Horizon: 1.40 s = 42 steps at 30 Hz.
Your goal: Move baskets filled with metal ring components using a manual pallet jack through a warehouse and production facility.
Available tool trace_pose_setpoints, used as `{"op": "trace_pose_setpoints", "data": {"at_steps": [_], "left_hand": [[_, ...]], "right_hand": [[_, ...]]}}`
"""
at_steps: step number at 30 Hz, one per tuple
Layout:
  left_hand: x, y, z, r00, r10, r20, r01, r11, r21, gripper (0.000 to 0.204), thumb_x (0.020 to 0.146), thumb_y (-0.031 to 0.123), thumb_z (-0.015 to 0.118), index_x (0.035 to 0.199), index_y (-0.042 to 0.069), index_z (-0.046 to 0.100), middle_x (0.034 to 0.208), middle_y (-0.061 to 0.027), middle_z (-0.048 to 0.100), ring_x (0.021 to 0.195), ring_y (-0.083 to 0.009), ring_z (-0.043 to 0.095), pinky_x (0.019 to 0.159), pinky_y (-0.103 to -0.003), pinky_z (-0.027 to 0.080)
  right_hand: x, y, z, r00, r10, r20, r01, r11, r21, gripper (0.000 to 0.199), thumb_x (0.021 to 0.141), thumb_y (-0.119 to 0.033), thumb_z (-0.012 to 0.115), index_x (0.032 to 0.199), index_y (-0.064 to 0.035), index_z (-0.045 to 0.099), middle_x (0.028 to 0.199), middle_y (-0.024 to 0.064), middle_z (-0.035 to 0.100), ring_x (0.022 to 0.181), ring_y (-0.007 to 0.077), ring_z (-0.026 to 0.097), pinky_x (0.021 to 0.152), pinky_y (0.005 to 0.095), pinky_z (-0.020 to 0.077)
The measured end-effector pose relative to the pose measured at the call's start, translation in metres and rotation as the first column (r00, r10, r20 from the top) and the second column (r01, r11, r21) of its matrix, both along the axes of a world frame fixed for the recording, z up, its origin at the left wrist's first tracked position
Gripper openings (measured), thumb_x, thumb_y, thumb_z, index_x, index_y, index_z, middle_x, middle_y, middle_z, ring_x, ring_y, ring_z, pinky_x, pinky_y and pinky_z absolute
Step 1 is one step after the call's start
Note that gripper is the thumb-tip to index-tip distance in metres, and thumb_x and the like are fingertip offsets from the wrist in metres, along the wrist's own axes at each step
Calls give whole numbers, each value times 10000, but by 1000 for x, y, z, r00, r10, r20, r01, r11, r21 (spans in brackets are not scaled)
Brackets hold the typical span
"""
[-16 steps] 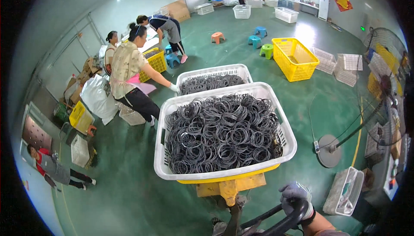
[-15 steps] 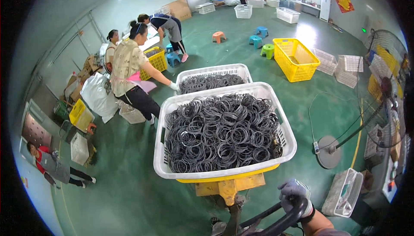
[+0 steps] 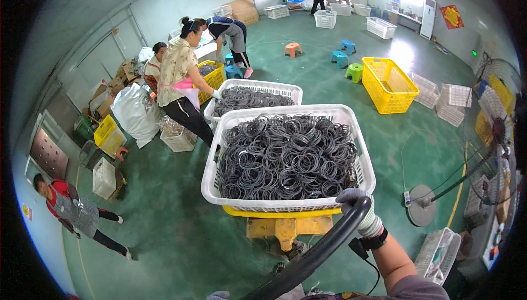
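My right hand (image 3: pixel 360 210), in a grey and white glove, is wrapped round the upper end of a curved black handle (image 3: pixel 310 256). The handle belongs to a yellow pallet jack (image 3: pixel 288 227). A sliver of grey glove, my left hand (image 3: pixel 218 295), shows at the bottom edge; its fingers are hidden. Ahead of the handle, a white plastic crate (image 3: pixel 217 194) heaped with dark rubber-like rings (image 3: pixel 291 160) sits on a yellow crate (image 3: pixel 241 212). Just beyond it stands a second white crate (image 3: pixel 301 94) of similar rings, touched by a co-worker's gloved hand (image 3: pixel 216 95).
Co-workers stand at left, one beside the far ring crate (image 3: pixel 178 78), another in red (image 3: pixel 68 207). A yellow crate (image 3: pixel 390 89), small stools (image 3: pixel 354 72) and white crates (image 3: pixel 454 102) stand at right. A fan's round base (image 3: pixel 421 205) and cable lie nearby.
The handle has swung up and nearer, with my right hand on it. The co-worker and the far ring crate have shifted left relative to the near crate. My left glove has come into view.
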State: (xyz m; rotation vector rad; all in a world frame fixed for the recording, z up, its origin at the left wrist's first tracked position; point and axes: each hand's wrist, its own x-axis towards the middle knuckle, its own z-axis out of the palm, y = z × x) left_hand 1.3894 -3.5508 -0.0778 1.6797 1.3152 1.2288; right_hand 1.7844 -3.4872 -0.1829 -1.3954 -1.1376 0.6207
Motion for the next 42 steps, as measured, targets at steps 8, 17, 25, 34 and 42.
{"op": "trace_pose_setpoints", "data": {"at_steps": [8, 17, 25, 34, 42], "left_hand": [[10, 14, -24, 974, -194, 117, 178, 974, 140, 236, 830, 95, 578, 1040, -5, 541, 916, -151, 608, 883, -302, 608, 740, -403, 500], [31, 10, -21, 921, -221, 322, 242, 970, -27, 375, 734, 186, 697, 1009, -31, 563, 936, -172, 604, 914, -337, 594, 768, -410, 477], [31, 36, -46, 994, -98, -55, 104, 985, 138, 199, 685, 80, 669, 862, 9, 613, 834, -107, 656, 706, -197, 633, 641, -309, 510], [29, 59, -58, 979, -91, 183, 87, 996, 29, 316, 656, 105, 719, 950, 29, 630, 843, -90, 672, 764, -162, 651, 699, -269, 504], [40, 69, -49, 971, -125, 203, 127, 992, 5, 270, 684, 75, 687, 946, 39, 630, 835, -95, 665, 748, -174, 647, 688, -278, 502]], "right_hand": [[12, 8, -23, 988, -108, -108, 100, 992, -83, 97, 726, -64, 623, 821, -44, 613, 740, 46, 601, 639, 126, 536, 599, 268, 442], [25, -19, -30, 920, -116, -374, 116, 993, -22, 85, 774, 13, 514, 824, -32, 566, 693, 49, 606, 571, 90, 512, 526, 238, 435], [39, -19, -42, 925, -140, -354, 144, 989, -15, 96, 796, -56, 598, 875, -24, 553, 737, 69, 600, 649, 144, 593, 587, 276, 488], [39, -6, -51, 890, -67, -450, 119, 989, 88, 294, 781, -271, 677, 886, -39, 529, 698, 47, 574, 619, 169, 600, 578, 307, 508], [46, -8, -35, 930, -153, -334, 185, 981, 66, 188, 764, -145, 657, 865, -41, 539, 714, 40, 550, 621, 159, 572, 561, 281, 484]]}}
